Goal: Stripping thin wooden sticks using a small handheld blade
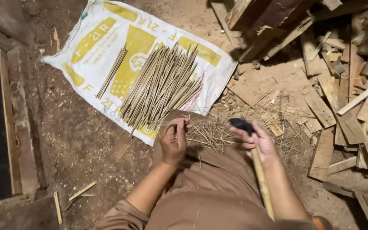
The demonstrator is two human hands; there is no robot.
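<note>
Nearest the camera is the person's brown-clothed lap (209, 187). Over it the right hand (258, 142) grips a bamboo stick (261, 179), fingers wrapped round it along with a dark blade (240, 125) that juts up and left. The stick's long axis runs nearly straight away from the body, tilting slightly leftward at its far end. The left hand (174, 138) is curled narrow, fingertips pinching a thin sliver that is barely visible. Beyond the knees lie loose shavings (218, 132), then a bundle of thin split sticks (160, 87) on a white and yellow sack (107, 38). Scrap wood (341, 85) is piled to the right.
</note>
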